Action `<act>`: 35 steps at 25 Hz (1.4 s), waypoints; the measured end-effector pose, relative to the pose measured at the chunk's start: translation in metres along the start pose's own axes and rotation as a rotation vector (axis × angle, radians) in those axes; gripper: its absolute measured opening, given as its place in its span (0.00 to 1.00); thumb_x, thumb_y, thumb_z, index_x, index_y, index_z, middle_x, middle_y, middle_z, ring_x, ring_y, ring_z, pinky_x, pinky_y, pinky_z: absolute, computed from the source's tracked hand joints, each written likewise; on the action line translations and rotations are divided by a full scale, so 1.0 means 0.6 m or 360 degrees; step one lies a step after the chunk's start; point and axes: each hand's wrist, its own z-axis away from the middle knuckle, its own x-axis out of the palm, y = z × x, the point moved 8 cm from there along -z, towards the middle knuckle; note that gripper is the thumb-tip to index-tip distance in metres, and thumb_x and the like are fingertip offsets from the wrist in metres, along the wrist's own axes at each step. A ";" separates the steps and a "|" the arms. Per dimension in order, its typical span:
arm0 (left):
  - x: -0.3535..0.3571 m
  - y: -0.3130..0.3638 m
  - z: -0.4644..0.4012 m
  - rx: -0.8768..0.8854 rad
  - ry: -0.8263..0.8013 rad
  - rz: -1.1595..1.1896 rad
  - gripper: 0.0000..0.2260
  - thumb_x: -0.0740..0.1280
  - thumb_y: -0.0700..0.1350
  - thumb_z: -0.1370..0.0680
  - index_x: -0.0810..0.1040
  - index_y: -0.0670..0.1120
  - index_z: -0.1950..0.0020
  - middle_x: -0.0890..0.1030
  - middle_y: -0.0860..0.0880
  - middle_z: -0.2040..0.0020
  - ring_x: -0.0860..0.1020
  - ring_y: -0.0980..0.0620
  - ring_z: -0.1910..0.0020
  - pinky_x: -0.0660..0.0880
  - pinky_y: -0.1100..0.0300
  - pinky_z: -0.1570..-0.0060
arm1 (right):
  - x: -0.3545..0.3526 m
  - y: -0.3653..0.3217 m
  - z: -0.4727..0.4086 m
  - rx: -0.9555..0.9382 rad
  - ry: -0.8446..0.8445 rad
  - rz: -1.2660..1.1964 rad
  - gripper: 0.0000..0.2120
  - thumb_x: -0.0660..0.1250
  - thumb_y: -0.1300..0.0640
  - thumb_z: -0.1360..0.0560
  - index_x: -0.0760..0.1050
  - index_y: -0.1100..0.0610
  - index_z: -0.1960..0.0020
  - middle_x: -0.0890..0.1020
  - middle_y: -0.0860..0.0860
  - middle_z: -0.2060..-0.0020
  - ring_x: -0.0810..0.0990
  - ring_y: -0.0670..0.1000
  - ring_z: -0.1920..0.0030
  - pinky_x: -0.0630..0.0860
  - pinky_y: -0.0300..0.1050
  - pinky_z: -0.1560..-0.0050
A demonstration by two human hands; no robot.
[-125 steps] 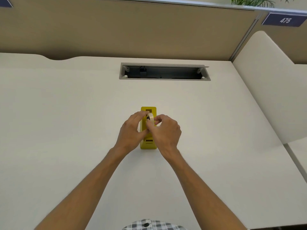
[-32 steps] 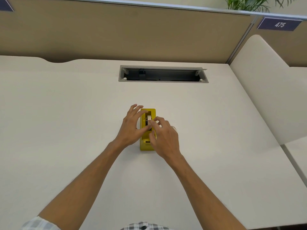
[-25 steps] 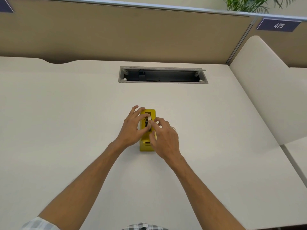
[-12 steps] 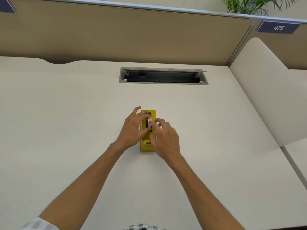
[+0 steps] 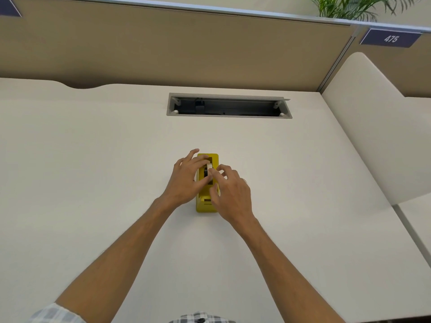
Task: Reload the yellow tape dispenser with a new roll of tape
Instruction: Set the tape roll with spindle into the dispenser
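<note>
While yellow tape dispenser [image 5: 207, 205] sits on surface [image 5: 93, 171], L hand [image 5: 186, 180] & R hand [image 5: 229, 194] each pinch tape roll [image 5: 209, 166] seated in it.

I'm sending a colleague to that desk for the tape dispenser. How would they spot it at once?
On the cream desk, find the grey cable slot near the back partition. Straight toward the seat from it stands the tape dispenser, between the left hand and right hand. It is the only bright yellow thing there.
</note>
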 end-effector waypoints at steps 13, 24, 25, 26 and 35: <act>-0.013 0.019 0.010 0.0011 0.0073 0.0119 0.14 0.71 0.44 0.25 0.77 0.47 0.41 0.78 0.50 0.38 0.67 0.51 0.29 0.63 0.51 0.32 | 0.000 0.001 -0.004 0.0007 -0.0019 -0.0013 0.18 0.65 0.59 0.25 0.76 0.52 0.36 0.78 0.52 0.41 0.79 0.54 0.49 0.77 0.49 0.63; -0.002 0.008 0.000 0.0013 -0.0037 0.0006 0.18 0.70 0.47 0.25 0.77 0.47 0.35 0.76 0.51 0.33 0.63 0.51 0.26 0.60 0.46 0.30 | 0.003 0.002 -0.007 -0.0015 -0.0030 -0.0013 0.15 0.63 0.56 0.23 0.75 0.52 0.36 0.78 0.52 0.41 0.78 0.53 0.48 0.77 0.49 0.61; 0.000 0.006 0.001 0.0010 -0.0049 -0.0001 0.19 0.70 0.48 0.25 0.76 0.48 0.35 0.76 0.51 0.33 0.63 0.51 0.26 0.60 0.47 0.30 | 0.003 0.002 -0.007 -0.0015 -0.0032 -0.0016 0.15 0.63 0.56 0.23 0.75 0.52 0.36 0.78 0.52 0.41 0.78 0.53 0.47 0.77 0.49 0.61; 0.000 0.006 0.001 0.0007 -0.0055 -0.0002 0.19 0.70 0.48 0.24 0.76 0.48 0.34 0.76 0.52 0.33 0.62 0.52 0.26 0.59 0.47 0.30 | 0.004 0.002 -0.007 -0.0015 -0.0033 -0.0021 0.15 0.63 0.56 0.23 0.75 0.52 0.36 0.78 0.52 0.41 0.78 0.54 0.47 0.77 0.49 0.61; -0.004 0.009 0.006 -0.0008 0.0008 0.0090 0.17 0.71 0.45 0.26 0.76 0.49 0.37 0.77 0.50 0.35 0.65 0.51 0.28 0.62 0.50 0.31 | 0.000 -0.001 -0.003 -0.0020 -0.0001 -0.0007 0.13 0.65 0.56 0.24 0.77 0.54 0.39 0.79 0.53 0.41 0.79 0.54 0.47 0.76 0.47 0.61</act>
